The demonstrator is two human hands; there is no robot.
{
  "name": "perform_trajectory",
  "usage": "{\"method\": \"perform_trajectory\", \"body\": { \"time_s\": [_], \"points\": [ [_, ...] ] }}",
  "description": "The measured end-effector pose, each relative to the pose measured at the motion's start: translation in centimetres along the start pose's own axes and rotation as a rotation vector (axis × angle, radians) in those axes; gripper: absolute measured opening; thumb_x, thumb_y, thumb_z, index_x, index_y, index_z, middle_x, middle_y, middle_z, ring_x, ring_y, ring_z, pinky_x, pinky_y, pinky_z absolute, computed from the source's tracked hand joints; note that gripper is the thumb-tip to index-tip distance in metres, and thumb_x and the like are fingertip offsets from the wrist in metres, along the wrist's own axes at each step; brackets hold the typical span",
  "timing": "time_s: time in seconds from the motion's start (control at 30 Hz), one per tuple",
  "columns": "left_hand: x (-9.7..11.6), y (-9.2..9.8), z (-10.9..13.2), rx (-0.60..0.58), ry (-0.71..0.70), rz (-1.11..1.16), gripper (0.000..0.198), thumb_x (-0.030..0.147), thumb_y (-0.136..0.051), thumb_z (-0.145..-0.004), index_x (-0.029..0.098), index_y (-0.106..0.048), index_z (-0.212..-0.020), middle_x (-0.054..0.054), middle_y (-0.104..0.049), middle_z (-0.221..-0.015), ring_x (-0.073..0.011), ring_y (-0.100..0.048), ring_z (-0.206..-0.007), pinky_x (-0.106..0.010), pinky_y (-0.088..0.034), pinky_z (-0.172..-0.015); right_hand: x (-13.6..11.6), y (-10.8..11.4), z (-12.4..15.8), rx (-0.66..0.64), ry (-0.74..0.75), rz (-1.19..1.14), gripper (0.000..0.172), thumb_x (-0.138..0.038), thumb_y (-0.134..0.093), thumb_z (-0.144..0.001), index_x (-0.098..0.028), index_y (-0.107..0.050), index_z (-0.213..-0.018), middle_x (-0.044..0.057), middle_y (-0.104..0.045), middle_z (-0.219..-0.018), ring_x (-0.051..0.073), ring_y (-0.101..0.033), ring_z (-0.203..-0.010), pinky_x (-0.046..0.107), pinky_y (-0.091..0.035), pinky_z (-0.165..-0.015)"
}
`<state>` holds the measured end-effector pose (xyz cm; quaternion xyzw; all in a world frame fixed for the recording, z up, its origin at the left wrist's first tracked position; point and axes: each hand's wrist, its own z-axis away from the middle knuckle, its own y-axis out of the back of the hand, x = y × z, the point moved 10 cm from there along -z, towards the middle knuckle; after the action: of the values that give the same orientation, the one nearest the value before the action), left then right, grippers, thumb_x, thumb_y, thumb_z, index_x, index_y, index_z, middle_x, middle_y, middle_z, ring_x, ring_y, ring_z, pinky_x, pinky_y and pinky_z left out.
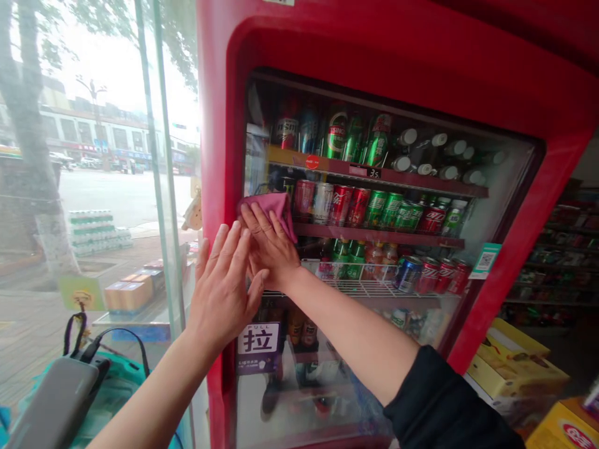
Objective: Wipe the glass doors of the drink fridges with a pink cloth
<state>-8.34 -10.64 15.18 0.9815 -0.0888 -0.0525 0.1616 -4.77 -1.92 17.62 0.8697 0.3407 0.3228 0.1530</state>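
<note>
A red drinks fridge (pixel 224 93) with a glass door (pixel 486 206) stands in front of me, its shelves full of cans and bottles. My right hand (pixel 269 246) presses a pink cloth (pixel 276 206) flat against the glass near the door's left edge, fingers stretched over the cloth. My left hand (pixel 224 287) lies open and flat on the red frame beside it, fingers together and pointing up, overlapping the right wrist. A purple "pull" sticker (pixel 258 346) sits on the glass just below my left hand.
A glass shop window (pixel 154 156) stands left of the fridge, with a street outside. A grey power bank (pixel 51 405) with cables lies on a teal thing at lower left. Yellow cartons (pixel 515 368) sit at lower right, with shop shelves behind them.
</note>
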Motion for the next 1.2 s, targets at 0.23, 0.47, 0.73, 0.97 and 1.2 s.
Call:
{"method": "perform_trajectory", "body": {
  "time_s": [0.23,0.47,0.73,0.97,1.2],
  "points": [
    [2.9,-3.1,-4.8,-0.084,-0.133,0.033,0.082,0.050,-0.050,-0.111,0.020,-0.018,-0.181,-0.015,-0.028,-0.186,-0.0353,-0.025,-0.174,-0.061,-0.020,-0.141,6.5,3.0,2.3,0.067,-0.008,0.049,0.060,-0.033,-0.037,-0.117,-0.017,-0.038,-0.174,0.006,-0.031,-0.186,0.022,-0.020,-0.175,0.050,-0.015,-0.145],
    [9.9,-6.7,-6.8,-0.193,-0.246,0.086,0.076,0.049,-0.052,-0.110,0.010,-0.037,-0.173,-0.016,-0.036,-0.182,-0.0365,-0.023,-0.174,-0.062,-0.015,-0.142,16.0,6.6,11.4,0.250,-0.213,0.187,0.078,-0.049,-0.051,-0.112,-0.015,-0.029,-0.178,0.017,-0.037,-0.182,0.033,-0.025,-0.174,0.062,-0.022,-0.141],
    [6.6,-5.1,-4.4,-0.109,-0.149,-0.021,0.069,0.041,-0.047,-0.112,0.011,-0.038,-0.174,-0.014,-0.034,-0.183,-0.0330,-0.024,-0.174,-0.058,-0.018,-0.142,13.9,5.1,8.7,0.265,-0.288,0.143,0.089,-0.039,-0.055,-0.109,-0.012,-0.011,-0.181,0.019,-0.026,-0.186,0.036,-0.013,-0.176,0.069,-0.017,-0.140],
    [2.3,-3.5,-6.1,-0.006,-0.076,-0.066,0.088,0.053,-0.048,-0.110,0.012,-0.015,-0.180,-0.018,-0.020,-0.187,-0.0377,-0.018,-0.175,-0.062,-0.018,-0.141,5.4,2.4,-0.4,0.085,0.008,0.092,0.073,-0.034,-0.048,-0.114,-0.023,-0.021,-0.181,0.008,-0.026,-0.188,0.029,-0.017,-0.176,0.057,-0.021,-0.144],
    [3.0,-3.4,-8.0,0.037,-0.065,-0.028,0.087,0.053,-0.046,-0.110,0.015,-0.013,-0.181,-0.019,-0.020,-0.188,-0.0385,-0.018,-0.175,-0.062,-0.020,-0.141,7.0,4.3,-0.1,-0.030,0.138,0.176,0.065,-0.035,-0.039,-0.115,-0.021,-0.032,-0.178,0.003,-0.028,-0.188,0.024,-0.017,-0.176,0.049,-0.014,-0.146]
  ]
}}
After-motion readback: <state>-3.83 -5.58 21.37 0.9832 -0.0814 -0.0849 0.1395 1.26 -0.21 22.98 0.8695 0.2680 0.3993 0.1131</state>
